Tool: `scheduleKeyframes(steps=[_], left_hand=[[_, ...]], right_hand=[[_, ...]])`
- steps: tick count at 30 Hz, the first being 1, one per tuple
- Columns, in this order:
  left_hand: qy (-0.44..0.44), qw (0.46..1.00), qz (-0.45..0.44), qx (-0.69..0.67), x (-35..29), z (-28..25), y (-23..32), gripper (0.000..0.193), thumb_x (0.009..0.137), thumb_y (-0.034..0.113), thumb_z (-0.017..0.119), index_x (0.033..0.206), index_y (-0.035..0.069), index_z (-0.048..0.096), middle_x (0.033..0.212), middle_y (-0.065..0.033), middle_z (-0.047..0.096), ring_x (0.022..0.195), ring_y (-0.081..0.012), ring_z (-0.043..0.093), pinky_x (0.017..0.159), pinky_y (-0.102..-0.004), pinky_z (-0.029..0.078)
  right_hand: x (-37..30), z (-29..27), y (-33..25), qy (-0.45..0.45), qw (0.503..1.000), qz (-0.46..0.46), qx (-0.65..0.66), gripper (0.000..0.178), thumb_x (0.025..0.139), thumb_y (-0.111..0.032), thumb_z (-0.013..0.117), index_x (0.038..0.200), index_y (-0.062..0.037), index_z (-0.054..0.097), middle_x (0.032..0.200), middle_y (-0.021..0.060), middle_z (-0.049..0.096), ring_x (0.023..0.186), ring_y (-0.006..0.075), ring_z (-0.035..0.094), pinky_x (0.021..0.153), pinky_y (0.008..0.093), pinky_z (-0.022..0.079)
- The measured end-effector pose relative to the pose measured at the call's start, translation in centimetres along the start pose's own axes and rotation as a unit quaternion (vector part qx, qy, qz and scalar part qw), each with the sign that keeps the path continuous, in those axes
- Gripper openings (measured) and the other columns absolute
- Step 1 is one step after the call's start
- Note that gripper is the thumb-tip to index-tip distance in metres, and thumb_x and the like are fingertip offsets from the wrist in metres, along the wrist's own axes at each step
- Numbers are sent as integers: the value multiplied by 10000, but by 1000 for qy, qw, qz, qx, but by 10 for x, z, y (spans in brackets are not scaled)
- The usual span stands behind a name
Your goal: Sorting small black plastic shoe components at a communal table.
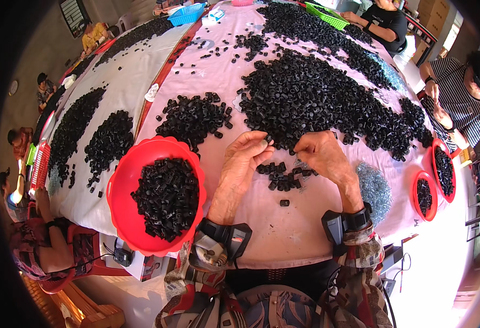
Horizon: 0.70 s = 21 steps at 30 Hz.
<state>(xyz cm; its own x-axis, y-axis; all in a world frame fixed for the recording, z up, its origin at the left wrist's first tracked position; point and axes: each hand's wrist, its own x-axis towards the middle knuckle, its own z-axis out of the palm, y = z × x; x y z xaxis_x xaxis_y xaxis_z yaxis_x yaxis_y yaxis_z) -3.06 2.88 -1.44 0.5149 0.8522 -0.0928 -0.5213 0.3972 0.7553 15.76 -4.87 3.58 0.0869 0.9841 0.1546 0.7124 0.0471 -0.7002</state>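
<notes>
My left hand pinches a small black plastic piece between thumb and fingertips, just above the near edge of a large heap of such pieces. To its right, my right hand is bent down with fingertips pressed together; what they hold, if anything, is too small to make out. Between and below the hands lies a small cluster of black pieces, with thin silvery bits among them. Beside my right wrist is a pile of fine silvery metal bits. A red scalloped bowl holding many black pieces stands left of my left forearm.
The pink cloth covers my side of the table. More black heaps lie to the left. A blue basket and green basket stand far off. Two red bowls sit at right, near a co-worker in stripes.
</notes>
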Motion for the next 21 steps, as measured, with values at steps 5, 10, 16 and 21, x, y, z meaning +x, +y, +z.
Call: scheduleKeyframes(steps=[5,10,16,21], left_hand=[[-8,1000,-9,7,1,-3,0,159,863,13,606,1021,-4,615,975,-120,655,849,-175,645,791,-271,544],[-12,1000,-10,10,-1,-2,3,167,864,19,604,1029,-7,611,980,-119,654,849,-171,644,791,-269,541],[-5,1000,-10,4,-1,-2,3,185,870,18,593,1053,-13,604,992,-115,645,872,-167,634,807,-267,531],[-8,1000,-7,-10,-4,-1,2,183,860,9,613,1040,-22,608,967,-115,646,860,-176,645,791,-269,533]], right_hand=[[-3,1,-2,-27,991,-64,-113,122,675,25,586,768,5,663,792,130,670,787,314,639,702,389,505],[-6,10,-8,-21,980,-119,-158,145,676,15,591,803,-15,656,887,112,651,892,316,609,752,408,497],[-8,15,-11,-43,977,-109,-176,145,683,21,589,807,-18,654,891,112,642,886,325,610,751,429,502],[-8,24,-9,-13,980,-127,-156,142,692,26,577,802,-16,655,883,119,640,842,329,623,742,421,510]])
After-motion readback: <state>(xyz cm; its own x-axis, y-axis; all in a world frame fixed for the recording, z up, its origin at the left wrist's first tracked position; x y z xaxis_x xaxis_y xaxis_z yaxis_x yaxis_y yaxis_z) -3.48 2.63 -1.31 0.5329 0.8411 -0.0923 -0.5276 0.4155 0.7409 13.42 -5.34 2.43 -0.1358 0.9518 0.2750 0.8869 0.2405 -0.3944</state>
